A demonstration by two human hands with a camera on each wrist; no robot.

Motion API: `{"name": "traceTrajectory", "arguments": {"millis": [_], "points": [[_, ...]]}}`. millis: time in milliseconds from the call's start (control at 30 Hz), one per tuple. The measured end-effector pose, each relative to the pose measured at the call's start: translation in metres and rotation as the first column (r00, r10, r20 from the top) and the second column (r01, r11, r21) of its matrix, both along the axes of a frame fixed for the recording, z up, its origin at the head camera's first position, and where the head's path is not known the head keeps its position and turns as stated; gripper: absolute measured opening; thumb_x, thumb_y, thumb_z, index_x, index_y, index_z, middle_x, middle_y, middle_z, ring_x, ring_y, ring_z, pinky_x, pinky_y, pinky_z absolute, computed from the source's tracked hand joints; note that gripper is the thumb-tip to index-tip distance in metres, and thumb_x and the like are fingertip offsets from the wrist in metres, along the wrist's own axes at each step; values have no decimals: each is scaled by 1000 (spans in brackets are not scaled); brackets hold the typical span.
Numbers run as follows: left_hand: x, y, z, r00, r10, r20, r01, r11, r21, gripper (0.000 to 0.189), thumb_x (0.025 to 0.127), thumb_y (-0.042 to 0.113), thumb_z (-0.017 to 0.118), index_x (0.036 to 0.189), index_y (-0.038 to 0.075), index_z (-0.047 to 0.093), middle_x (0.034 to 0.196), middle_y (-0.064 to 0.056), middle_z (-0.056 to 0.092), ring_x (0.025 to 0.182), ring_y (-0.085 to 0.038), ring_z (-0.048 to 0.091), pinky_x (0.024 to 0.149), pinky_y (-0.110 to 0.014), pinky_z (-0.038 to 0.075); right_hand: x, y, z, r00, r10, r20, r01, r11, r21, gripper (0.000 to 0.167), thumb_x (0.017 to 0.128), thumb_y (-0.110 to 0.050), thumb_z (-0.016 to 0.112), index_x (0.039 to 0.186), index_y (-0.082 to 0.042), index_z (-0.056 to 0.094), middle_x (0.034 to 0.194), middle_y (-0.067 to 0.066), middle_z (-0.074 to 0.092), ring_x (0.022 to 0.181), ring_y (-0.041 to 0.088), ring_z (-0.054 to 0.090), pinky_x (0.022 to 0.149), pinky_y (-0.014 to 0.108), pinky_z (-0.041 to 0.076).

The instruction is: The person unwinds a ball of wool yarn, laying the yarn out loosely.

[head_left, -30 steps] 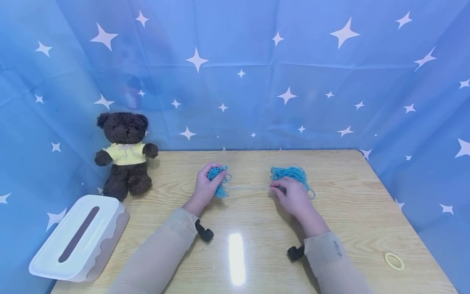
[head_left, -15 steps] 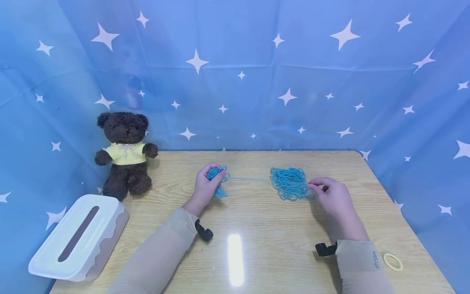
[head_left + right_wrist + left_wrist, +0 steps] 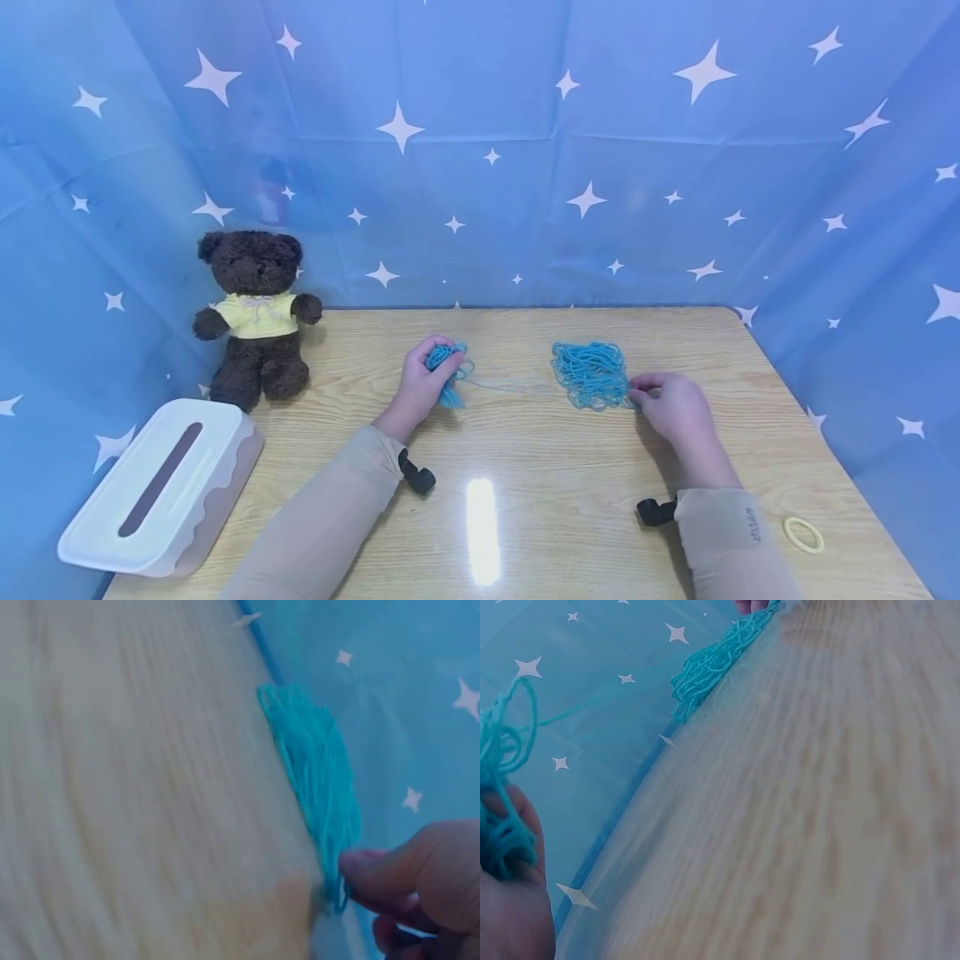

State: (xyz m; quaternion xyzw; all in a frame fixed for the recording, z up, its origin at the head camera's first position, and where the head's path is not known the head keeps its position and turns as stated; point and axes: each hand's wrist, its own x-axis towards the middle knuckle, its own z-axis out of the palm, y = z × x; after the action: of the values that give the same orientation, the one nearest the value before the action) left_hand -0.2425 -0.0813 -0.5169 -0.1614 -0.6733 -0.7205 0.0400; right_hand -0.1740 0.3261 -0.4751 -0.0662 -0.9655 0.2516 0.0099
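My left hand (image 3: 422, 382) grips a bundle of blue yarn (image 3: 448, 393) left of the table's middle; loose loops stick out past the thumb. A thin strand runs from that bundle rightward toward a looped pile of blue yarn (image 3: 590, 375) lying flat on the table. At the pile's right edge, my right hand (image 3: 673, 408) pinches yarn between thumb and fingers. In the right wrist view, the thumb (image 3: 375, 871) presses on the pile's near end, where a small loop hangs. The left wrist view shows the gripped bundle (image 3: 506, 832) close up.
A dark brown teddy bear (image 3: 258, 321) in a yellow shirt sits at the back left. In front of it stands a white tissue box (image 3: 161, 487). A pale yellow ring (image 3: 803, 535) lies at the right on the wooden table (image 3: 570, 517).
My right hand has moved right from the pile's front to its right edge, carrying the strand across, then dipped slightly. The strand has gone slack. My left hand stays nearly still with its bundle.
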Motion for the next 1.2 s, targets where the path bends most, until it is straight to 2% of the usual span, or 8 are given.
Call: {"name": "traceTrajectory", "arguments": {"millis": [133,267,433,633,800,933,1100,1200], "points": [[0,1,1,1000,-8,7,8,1000,-20,16,107,14,72,112,0,67,85,4,61,65,-9,58,59,-22,54,1,-31,8,987,28,-161,-28,1000,5,29,109,-21,66,131,-7,77,133,26,73,103,44,71,85,60,57],[0,0,2,1000,-10,11,10,999,-31,15,107,14,72,113,0,67,89,4,62,66,-9,58,60,-22,54,0,-82,10,944,176,-280,-197,979,-47,28,109,-21,68,132,-9,78,130,19,76,82,22,70,70,39,57],[1,0,2,1000,-13,17,14,999,-43,14,107,13,72,113,1,67,90,3,63,68,-10,59,62,-23,55,-3,-145,5,910,350,-222,-384,914,-134,38,109,-28,71,143,-11,72,134,12,78,76,4,64,68,25,55],[2,0,2,1000,-14,19,15,998,-61,15,107,13,72,114,1,68,92,4,64,70,-11,60,65,-24,56,-9,-186,-5,892,396,-216,-424,901,-98,30,109,-31,72,134,-15,79,124,3,82,72,5,60,69,27,54],[2,1,3,1000,-15,10,15,998,-59,14,106,11,72,114,1,68,90,4,64,68,-11,60,64,-23,56,-9,-185,-10,875,412,-254,-437,898,-52,17,105,-23,76,118,-16,85,112,2,84,78,7,64,71,26,54],[2,1,3,1000,-6,11,7,999,-50,15,106,12,72,115,0,68,91,5,65,71,-10,60,65,-23,56,-5,-165,-9,864,407,-297,-441,896,-56,14,104,-20,77,115,-16,86,108,3,85,77,6,67,69,24,55],[2,2,3,1000,25,8,-25,999,-37,15,106,13,72,113,0,69,95,6,66,81,-9,59,71,-22,54,0,-127,-3,856,345,-385,-404,911,-82,15,105,-16,77,117,-14,86,109,5,85,74,5,65,65,24,55],[2,2,3,999,39,12,-39,999,-30,14,106,13,73,113,1,69,97,5,67,83,-10,60,72,-21,54,3,-103,1,868,284,-407,-355,929,-108,16,106,-15,75,118,-12,85,112,6,82,73,6,63,63,24,54]]}}
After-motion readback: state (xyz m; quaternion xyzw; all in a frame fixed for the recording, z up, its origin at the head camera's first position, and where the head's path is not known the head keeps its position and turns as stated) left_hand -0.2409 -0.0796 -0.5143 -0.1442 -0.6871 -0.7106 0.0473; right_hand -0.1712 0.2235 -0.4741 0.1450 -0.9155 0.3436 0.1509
